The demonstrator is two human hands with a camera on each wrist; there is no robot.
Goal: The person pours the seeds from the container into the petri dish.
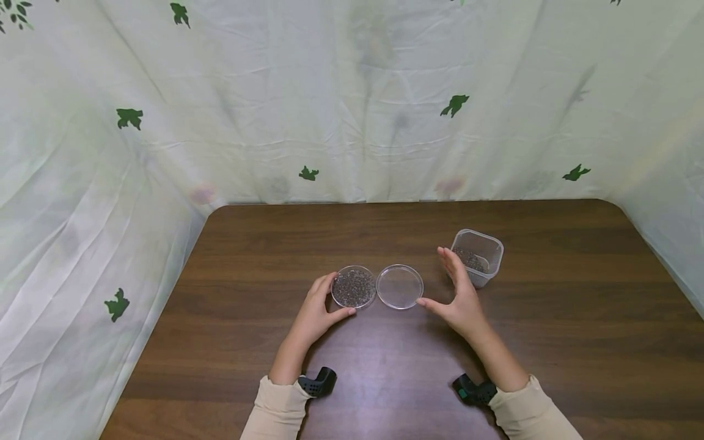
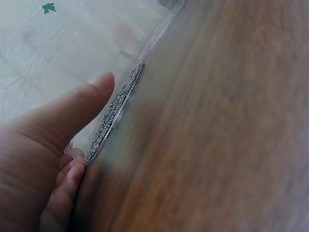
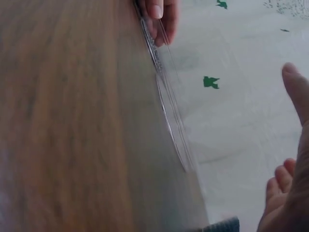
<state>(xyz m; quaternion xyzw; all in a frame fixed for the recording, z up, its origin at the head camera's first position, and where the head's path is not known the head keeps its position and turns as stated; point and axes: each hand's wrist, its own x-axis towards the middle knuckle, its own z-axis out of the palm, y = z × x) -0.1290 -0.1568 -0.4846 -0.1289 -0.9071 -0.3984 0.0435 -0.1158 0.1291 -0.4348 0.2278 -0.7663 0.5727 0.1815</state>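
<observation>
A round clear petri dish [image 1: 354,287] filled with small dark grey grains lies on the table. My left hand [image 1: 318,311] holds it by the side, thumb at the near rim and fingers at the left edge. In the left wrist view the grains [image 2: 113,108] form a low layer inside the clear wall. Right beside it lies a second round clear dish or lid [image 1: 399,287] with no grains in it. My right hand [image 1: 461,302] hovers to its right, fingers extended and thumb spread near its rim; the right wrist view shows this hand [image 3: 294,169] apart from the dish.
Behind the right hand stands a clear square plastic tub [image 1: 484,250] holding more grey grains. Both dishes and the tub sit on a brown wooden table [image 1: 264,244]. A pale curtain [image 1: 352,110] with green leaf shapes surrounds the table's back and sides.
</observation>
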